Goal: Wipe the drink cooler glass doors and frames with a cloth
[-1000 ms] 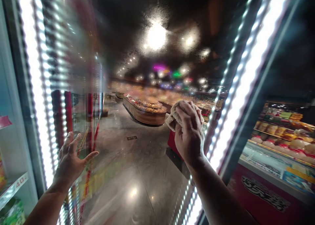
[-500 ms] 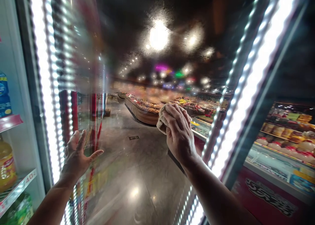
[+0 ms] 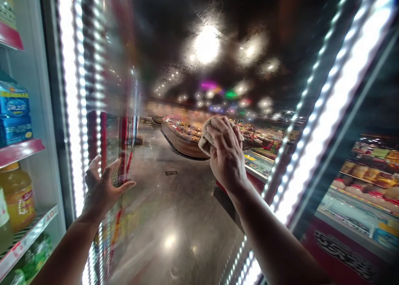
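A bunched beige cloth (image 3: 206, 138) is under the fingers of my right hand (image 3: 227, 152), pressed against the glass door (image 3: 174, 206). Part of the cloth sticks out on the left of the fingers. My left hand (image 3: 104, 185) is raised near the door's lit left edge, thumb and fingers spread, holding nothing. Whether its fingertips touch the glass I cannot tell. Bright LED strips (image 3: 335, 106) run down both sides of the pane. Upper parts of the glass look misted and smeared.
At the left, cooler shelves (image 3: 29, 239) hold orange drink bottles (image 3: 20, 197), blue packs (image 3: 15, 114) and green bottles. Beyond the glass are a grey floor (image 3: 149, 222), a wood-sided produce stand (image 3: 183, 146) and chilled cases (image 3: 358, 218) at the right.
My right hand and the cloth have shifted left across the glass, dipped, then risen slightly. The view has swung left, showing more shelf. My left hand's fingers have bent a little and stay spread.
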The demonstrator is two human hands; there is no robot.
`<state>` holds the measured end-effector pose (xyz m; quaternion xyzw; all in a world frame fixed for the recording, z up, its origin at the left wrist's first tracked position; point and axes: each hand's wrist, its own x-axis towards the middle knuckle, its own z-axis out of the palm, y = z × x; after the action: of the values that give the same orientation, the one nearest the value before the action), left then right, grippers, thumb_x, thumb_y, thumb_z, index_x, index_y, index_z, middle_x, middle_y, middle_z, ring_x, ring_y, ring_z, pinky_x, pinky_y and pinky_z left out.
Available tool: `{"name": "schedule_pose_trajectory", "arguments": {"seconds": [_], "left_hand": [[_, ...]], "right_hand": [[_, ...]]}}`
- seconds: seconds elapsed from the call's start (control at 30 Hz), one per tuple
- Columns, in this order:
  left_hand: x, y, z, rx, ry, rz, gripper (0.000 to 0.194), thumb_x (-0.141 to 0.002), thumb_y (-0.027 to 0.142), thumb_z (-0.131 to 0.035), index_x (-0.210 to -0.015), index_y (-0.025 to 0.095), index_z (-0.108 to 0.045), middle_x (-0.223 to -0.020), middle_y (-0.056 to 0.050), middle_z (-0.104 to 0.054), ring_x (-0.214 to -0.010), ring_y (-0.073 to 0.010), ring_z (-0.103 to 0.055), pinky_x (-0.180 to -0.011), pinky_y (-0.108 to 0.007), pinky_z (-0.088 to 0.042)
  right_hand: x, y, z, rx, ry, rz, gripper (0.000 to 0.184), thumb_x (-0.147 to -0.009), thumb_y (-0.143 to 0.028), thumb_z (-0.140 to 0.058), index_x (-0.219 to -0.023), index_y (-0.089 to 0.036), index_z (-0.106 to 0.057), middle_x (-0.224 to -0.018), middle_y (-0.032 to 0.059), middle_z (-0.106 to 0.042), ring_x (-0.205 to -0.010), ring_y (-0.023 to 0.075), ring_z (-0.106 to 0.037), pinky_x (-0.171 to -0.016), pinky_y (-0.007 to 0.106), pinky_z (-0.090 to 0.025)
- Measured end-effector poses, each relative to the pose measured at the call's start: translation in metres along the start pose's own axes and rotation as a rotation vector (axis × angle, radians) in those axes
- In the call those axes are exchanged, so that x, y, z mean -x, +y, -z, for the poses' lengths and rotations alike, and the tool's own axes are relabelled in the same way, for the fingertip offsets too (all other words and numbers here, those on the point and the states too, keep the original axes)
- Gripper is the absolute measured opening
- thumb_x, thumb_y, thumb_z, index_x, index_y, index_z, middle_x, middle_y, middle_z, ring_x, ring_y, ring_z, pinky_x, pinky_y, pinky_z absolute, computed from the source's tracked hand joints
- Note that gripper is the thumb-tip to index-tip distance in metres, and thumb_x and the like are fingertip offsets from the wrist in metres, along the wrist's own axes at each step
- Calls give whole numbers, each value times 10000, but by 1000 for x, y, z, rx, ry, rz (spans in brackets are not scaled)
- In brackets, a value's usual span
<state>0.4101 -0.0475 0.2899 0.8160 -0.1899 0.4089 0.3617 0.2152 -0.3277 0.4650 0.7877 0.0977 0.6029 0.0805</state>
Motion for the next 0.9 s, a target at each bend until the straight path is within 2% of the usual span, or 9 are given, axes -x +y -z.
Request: {"name": "schedule_pose_trajectory", "arguments": {"seconds": [0.1,0.17,0.23,0.3,0.4,0.47,0.6,0.8,0.9], "left_hand": [[-5,3,2,-25,0,-28,734,-725,554,-771,-1335,218,-539,-1650,-170,-78,-1513,-428,-180,-1170,-598,-314],[-9,3,1,18,-20,-36,788,-721,542,-773,-1378,215,-486,-1638,-178,-176,-1511,-402,-218,-1179,-580,-316],[-11,1,0,69,-19,-37,921,-684,569,-784,-1445,212,-408,-1606,-182,-281,-1489,-384,-282,-1187,-560,-315],[-13,0,-1,84,-7,-32,1076,-644,614,-787,-1519,206,-312,-1592,-188,-311,-1476,-389,-304,-1190,-557,-304],[-14,-1,-1,46,-24,-26,1177,-632,631,-785,-1581,231,-215,-1608,-187,-265,-1479,-415,-274,-1176,-577,-301],[-14,0,0,20,-43,-38,1136,-651,622,-780,-1581,257,-240,-1614,-181,-236,-1480,-422,-261,-1171,-582,-299],[-14,1,0,1,-68,-31,1031,-681,615,-768,-1555,288,-329,-1618,-170,-203,-1475,-429,-254,-1165,-589,-304],[-12,5,-1,41,-97,19,1039,-666,588,-799,-1554,343,-318,-1664,-127,-70,-1521,-421,-149,-1174,-593,-299],[-12,6,-2,48,-101,37,1053,-660,553,-822,-1556,361,-303,-1691,-105,24,-1539,-429,-77,-1183,-617,-264]], "right_hand": [[-4,-3,-6,-5,26,-14,502,-956,-92,-422,-1425,-249,-506,-1510,94,-511,-1493,226,-330,-1241,535,-261],[-3,-7,-10,-22,-18,26,510,-955,-99,-444,-1438,-257,-490,-1515,83,-508,-1496,215,-326,-1242,509,-272],[-3,-9,-12,-33,-63,58,505,-953,-97,-454,-1432,-251,-494,-1517,77,-509,-1496,205,-327,-1243,486,-280],[-6,-9,-13,-30,-60,57,478,-954,-98,-447,-1407,-231,-518,-1515,86,-511,-1495,203,-330,-1244,482,-280],[-13,-8,-14,-24,-5,33,439,-962,-106,-433,-1372,-212,-547,-1512,101,-511,-1494,207,-330,-1247,495,-266],[-15,-11,-16,-29,0,35,429,-969,-116,-434,-1372,-210,-548,-1515,101,-508,-1497,211,-325,-1249,497,-261],[-13,-17,-23,-45,-69,86,441,-975,-123,-436,-1393,-219,-536,-1506,84,-522,-1487,207,-348,-1238,472,-290],[-21,-18,-33,-44,-2,46,433,-963,-117,-439,-1373,-202,-553,-1519,96,-504,-1498,209,-318,-1251,487,-249],[-22,-22,-41,-58,-36,75,427,-978,-128,-422,-1381,-184,-550,-1507,105,-516,-1500,201,-315,-1255,462,-242]]}}
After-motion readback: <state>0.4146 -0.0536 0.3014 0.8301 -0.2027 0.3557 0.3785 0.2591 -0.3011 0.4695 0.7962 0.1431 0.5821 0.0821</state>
